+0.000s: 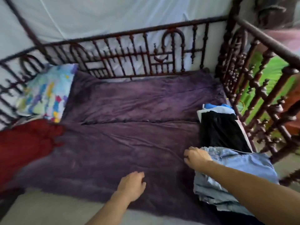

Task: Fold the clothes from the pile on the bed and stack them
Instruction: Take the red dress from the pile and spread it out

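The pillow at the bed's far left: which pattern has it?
The rectangular pillow shows multicoloured patches on pale blue; head view.

Home bedroom. Bed with a dark carved wooden railing on the far side and both ends, covered by a rumpled purple blanket. Patterned pillow in the far left corner. White cloth hangs behind the rail. Household laundry on the bed: folded black garment, denim garment, red cloth at the left edge.
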A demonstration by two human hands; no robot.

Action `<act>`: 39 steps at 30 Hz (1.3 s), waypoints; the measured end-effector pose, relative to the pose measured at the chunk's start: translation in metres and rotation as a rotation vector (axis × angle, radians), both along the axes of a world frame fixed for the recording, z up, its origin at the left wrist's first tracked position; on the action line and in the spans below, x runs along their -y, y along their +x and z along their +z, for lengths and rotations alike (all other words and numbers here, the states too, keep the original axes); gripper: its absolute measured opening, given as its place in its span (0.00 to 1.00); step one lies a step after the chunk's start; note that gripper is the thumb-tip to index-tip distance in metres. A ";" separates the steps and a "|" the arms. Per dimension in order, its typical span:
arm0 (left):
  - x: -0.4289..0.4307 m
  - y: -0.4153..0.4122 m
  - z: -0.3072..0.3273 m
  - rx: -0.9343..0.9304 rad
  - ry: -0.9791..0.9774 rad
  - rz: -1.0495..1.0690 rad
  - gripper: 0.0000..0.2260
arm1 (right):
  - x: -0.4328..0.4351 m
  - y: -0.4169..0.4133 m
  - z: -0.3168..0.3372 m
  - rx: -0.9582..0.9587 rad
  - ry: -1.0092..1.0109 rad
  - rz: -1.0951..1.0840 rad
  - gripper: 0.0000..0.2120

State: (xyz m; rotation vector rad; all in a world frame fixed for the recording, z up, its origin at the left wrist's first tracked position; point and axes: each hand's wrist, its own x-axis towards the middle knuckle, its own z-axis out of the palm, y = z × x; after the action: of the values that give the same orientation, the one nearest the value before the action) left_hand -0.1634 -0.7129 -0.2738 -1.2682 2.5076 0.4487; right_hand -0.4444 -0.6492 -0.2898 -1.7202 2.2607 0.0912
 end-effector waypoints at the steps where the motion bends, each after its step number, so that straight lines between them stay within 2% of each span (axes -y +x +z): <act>1: 0.004 0.023 0.010 -0.015 -0.025 0.044 0.16 | 0.014 0.020 0.009 0.009 -0.036 0.047 0.15; 7: 0.044 0.151 0.055 -0.086 -0.172 0.268 0.15 | 0.092 0.142 0.064 0.013 -0.210 0.261 0.14; 11: 0.077 0.239 0.081 -0.125 -0.232 0.322 0.15 | 0.146 0.231 0.088 0.024 -0.285 0.309 0.14; 20: 0.183 0.439 0.125 -0.075 -0.300 0.364 0.11 | 0.253 0.426 0.131 0.089 -0.369 0.337 0.14; 28: 0.290 0.499 0.128 -0.172 -0.306 0.426 0.13 | 0.352 0.485 0.146 0.079 -0.400 0.306 0.14; 34: 0.393 0.530 0.102 -0.168 -0.253 0.410 0.15 | 0.461 0.506 0.106 0.109 -0.352 0.256 0.14; 39: 0.472 0.582 0.084 -0.126 -0.170 0.488 0.15 | 0.553 0.545 0.064 0.169 -0.245 0.252 0.16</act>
State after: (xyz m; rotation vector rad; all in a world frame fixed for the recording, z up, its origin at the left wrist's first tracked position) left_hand 0.4191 -1.1846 -0.1899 -1.9883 2.3575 0.4376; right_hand 0.1002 -1.2018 -0.2262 -2.0459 1.9925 -0.2789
